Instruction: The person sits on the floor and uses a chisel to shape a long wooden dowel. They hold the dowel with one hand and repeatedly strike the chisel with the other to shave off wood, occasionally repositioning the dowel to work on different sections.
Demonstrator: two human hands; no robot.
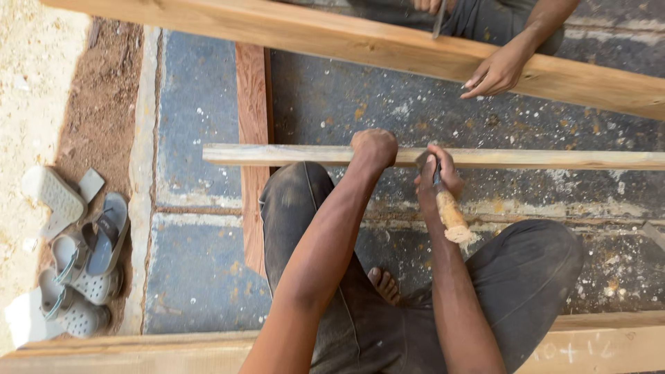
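A long thin wooden strip (540,159) lies across the dark floor in front of me. My left hand (375,148) is closed in a fist and presses down on the strip. My right hand (438,176) grips a chisel (450,213) by its frayed wooden handle, the blade end set against the strip just right of my left hand. I sit with both knees bent in dark trousers, one bare foot (384,284) showing between them.
Another person's hand (493,71) rests on a broad plank (291,31) beyond the strip. A reddish board (253,125) lies under the strip at left. Several sandals (83,256) sit on the dirt at far left. Another plank (596,343) lies behind me.
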